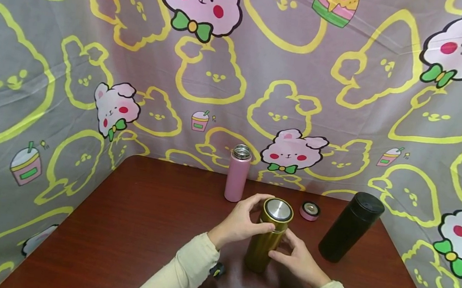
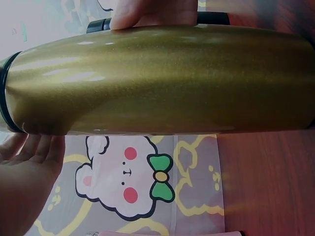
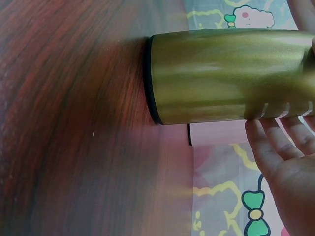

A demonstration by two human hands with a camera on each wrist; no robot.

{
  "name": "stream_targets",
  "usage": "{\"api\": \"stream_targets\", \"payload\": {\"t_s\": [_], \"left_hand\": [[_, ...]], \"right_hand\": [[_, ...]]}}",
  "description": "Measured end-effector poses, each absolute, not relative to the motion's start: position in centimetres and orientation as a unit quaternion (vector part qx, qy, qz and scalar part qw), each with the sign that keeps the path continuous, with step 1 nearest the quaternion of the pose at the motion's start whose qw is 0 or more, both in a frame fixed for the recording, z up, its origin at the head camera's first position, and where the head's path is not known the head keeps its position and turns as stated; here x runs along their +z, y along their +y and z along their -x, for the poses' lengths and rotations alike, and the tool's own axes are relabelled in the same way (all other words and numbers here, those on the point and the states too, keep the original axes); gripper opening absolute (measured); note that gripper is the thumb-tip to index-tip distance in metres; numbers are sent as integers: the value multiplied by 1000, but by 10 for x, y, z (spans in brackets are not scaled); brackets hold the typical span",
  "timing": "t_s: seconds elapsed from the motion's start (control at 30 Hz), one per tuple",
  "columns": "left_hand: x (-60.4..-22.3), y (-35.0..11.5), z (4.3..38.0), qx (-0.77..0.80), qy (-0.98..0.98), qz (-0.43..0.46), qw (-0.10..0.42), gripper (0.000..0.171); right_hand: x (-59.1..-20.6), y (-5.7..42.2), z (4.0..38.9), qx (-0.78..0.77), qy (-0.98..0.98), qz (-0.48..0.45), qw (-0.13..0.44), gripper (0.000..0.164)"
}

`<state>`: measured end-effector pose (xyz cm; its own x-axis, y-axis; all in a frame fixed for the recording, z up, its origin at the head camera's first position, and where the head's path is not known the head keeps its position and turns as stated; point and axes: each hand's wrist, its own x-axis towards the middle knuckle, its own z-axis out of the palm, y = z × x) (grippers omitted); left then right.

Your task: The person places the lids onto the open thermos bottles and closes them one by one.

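A gold thermos (image 1: 261,252) with a silver-topped lid (image 1: 278,210) is upright between both hands, near the middle of the table. My left hand (image 1: 241,222) grips it at the lid, thumb in front and fingers around the far side. Lower down, my right hand (image 1: 300,262) holds the body between thumb and fingers. The gold body (image 2: 157,81) fills much of the left wrist view. In the right wrist view, fingers (image 3: 266,145) touch its side and its black base shows close to the table; whether they touch I cannot tell.
Behind stands a pink thermos (image 1: 237,177) with its mouth uncovered. A small pink cap (image 1: 310,211) lies right of it. To the right stands a black thermos (image 1: 349,229) with its top on. Patterned cloth (image 1: 218,67) rises behind the brown table (image 1: 129,227).
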<state>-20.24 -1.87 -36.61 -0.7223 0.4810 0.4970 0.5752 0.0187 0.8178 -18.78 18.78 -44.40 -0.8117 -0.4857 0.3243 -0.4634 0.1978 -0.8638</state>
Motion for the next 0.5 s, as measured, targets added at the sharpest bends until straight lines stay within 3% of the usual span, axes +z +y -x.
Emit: {"api": "stream_targets", "payload": {"t_s": [0.5], "left_hand": [[-367, -20, 210, -605, -667, 435, -17, 51]], "right_hand": [[-445, 188, 188, -548, 776, 312, 1, 53]]}}
